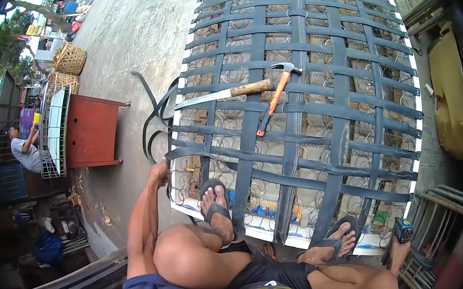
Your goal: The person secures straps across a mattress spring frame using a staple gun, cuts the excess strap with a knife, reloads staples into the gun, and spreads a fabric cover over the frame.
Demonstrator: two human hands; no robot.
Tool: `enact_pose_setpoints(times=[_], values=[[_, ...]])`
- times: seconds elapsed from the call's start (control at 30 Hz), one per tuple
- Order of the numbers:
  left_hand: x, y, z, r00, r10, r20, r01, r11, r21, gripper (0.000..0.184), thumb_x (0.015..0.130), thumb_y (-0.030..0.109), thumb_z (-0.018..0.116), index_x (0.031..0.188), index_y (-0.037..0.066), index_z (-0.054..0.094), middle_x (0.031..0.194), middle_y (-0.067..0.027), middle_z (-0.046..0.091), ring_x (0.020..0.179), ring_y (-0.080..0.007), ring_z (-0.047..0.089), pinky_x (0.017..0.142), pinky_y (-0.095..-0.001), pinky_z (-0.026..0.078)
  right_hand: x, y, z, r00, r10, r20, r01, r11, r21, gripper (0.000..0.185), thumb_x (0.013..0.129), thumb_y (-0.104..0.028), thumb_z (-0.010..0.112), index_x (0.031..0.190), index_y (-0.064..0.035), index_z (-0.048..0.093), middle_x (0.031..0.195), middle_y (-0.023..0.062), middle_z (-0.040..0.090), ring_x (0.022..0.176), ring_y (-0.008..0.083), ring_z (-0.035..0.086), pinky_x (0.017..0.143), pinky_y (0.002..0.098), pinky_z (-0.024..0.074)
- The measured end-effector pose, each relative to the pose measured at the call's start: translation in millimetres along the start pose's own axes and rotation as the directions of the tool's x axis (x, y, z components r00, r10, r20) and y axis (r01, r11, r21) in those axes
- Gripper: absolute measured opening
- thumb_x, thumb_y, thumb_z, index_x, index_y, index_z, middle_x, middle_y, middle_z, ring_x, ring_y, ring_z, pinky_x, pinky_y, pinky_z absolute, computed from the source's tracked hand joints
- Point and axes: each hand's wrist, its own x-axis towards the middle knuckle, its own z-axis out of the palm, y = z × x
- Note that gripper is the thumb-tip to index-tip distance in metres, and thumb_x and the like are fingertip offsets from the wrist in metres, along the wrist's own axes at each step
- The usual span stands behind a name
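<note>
Webbing [209,152] sits clenched in left hand [159,173], blue tool [404,230] in right hand [399,252].

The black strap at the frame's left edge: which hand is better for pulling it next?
Probably the left hand: it grips the black strap there. The right hand is across the frame, holding a blue-and-black tool.
</note>
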Motion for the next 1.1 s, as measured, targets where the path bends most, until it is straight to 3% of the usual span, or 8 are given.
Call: enact_pose_setpoints(times=[0.2, 0.47, 0.63, 0.7, 0.8, 0.83, 1.03, 1.1], values=[[34.8, 5.1, 62.6, 0.970, -0.048, 0.237, 0.209, 0.664, -0.718, 0.085, 0.082, 0.080, 0.047, 0.104, -0.001, 0.060, 0.091, -0.0124, 0.060, 0.072, -0.0213, 0.054, 0.060, -0.0352, 0.046, -108.6, -16.7, 31.4, 0.998, -0.063, 0.019, 0.065, 0.991, -0.119, 0.029, 0.083, -0.016, 0.067, 0.098, 0.0090, 0.063, 0.092, 0.0183, 0.071, 0.080, 0.0256, 0.065, 0.076, 0.0351, 0.0495], [59.4, 48.1, 61.1, 0.966, 0.242, -0.086, 0.014, -0.385, -0.923, 0.014, 0.089, 0.011, 0.066, 0.101, 0.006, 0.059, 0.097, -0.0098, 0.062, 0.085, -0.0231, 0.062, 0.079, -0.0418, 0.054, -123.9, -47.7, 45.7, 0.986, -0.140, -0.093, 0.122, 0.977, -0.175, 0.030, 0.083, -0.016, 0.067, 0.101, 0.0082, 0.063, 0.095, 0.0171, 0.070, 0.084, 0.0237, 0.064, 0.078, 0.0342, 0.0490], [50.2, 41.6, 58.4, 0.840, 0.100, -0.533, -0.540, 0.068, -0.839, 0.024, 0.082, -0.002, 0.058, 0.104, -0.004, 0.049, 0.106, -0.0215, 0.058, 0.085, -0.0295, 0.065, 0.077, -0.0433, 0.053, -118.4, -65.5, 44.0, 0.973, -0.190, -0.131, 0.160, 0.964, -0.214, 0.031, 0.084, -0.016, 0.068, 0.103, 0.0078, 0.063, 0.097, 0.0164, 0.069, 0.086, 0.0226, 0.064, 0.079, 0.0336, 0.0487], [57.3, 27.1, 54.5, 0.501, 0.153, -0.852, -0.498, 0.856, -0.139, 0.027, 0.082, 0.000, 0.052, 0.105, -0.010, 0.046, 0.107, -0.0264, 0.055, 0.097, -0.0373, 0.062, 0.083, -0.0512, 0.049, -117.3, -68.5, 42.8, 0.969, -0.204, -0.138, 0.168, 0.958, -0.234, 0.032, 0.084, -0.016, 0.068, 0.104, 0.0076, 0.063, 0.098, 0.0161, 0.069, 0.086, 0.0221, 0.064, 0.079, 0.0334, 0.0485], [61.9, 37.8, 41.9, 0.830, -0.411, -0.378, -0.228, 0.370, -0.901, 0.040, 0.079, 0.011, 0.055, 0.110, -0.014, 0.047, 0.113, -0.0292, 0.056, 0.104, -0.0393, 0.059, 0.090, -0.0475, 0.045, -115.1, -73.4, 41.5, 0.963, -0.222, -0.155, 0.183, 0.955, -0.233, 0.033, 0.084, -0.017, 0.068, 0.105, 0.0073, 0.063, 0.099, 0.0157, 0.069, 0.088, 0.0214, 0.063, 0.080, 0.0331, 0.0483], [83.2, 20.6, 37.4, 0.900, -0.338, -0.276, -0.158, 0.336, -0.928, 0.044, 0.079, 0.020, 0.062, 0.108, -0.012, 0.052, 0.111, -0.0271, 0.059, 0.100, -0.0360, 0.060, 0.088, -0.0443, 0.046, -114.5, -73.9, 43.1, 0.961, -0.223, -0.161, 0.184, 0.957, -0.226, 0.033, 0.084, -0.017, 0.068, 0.105, 0.0072, 0.063, 0.099, 0.0156, 0.069, 0.088, 0.0212, 0.063, 0.080, 0.0330, 0.0483], [62.5, -15.8, 0.4, 0.785, -0.083, -0.614, -0.471, 0.562, -0.679, 0.037, 0.089, 0.021, 0.061, 0.108, -0.010, 0.062, 0.088, -0.0205, 0.068, 0.078, -0.0314, 0.064, 0.078, -0.0405, 0.048, -120.2, -74.8, 45.7, 0.958, -0.223, -0.180, 0.181, 0.958, -0.222, 0.034, 0.084, -0.017, 0.068, 0.108, 0.0067, 0.063, 0.102, 0.0147, 0.068, 0.091, 0.0198, 0.063, 0.082, 0.0323, 0.0479], [128.6, -45.0, 40.0, 0.819, -0.324, -0.473, -0.102, 0.730, -0.676, 0.044, 0.088, 0.028, 0.062, 0.104, -0.013, 0.065, 0.098, -0.0272, 0.069, 0.091, -0.0368, 0.067, 0.082, -0.0427, 0.049, -128.0, -73.7, 49.8, 0.961, -0.204, -0.185, 0.167, 0.965, -0.200, 0.035, 0.084, -0.017, 0.069, 0.109, 0.0065, 0.063, 0.102, 0.0144, 0.068, 0.092, 0.0193, 0.062, 0.082, 0.0321, 0.0477]])
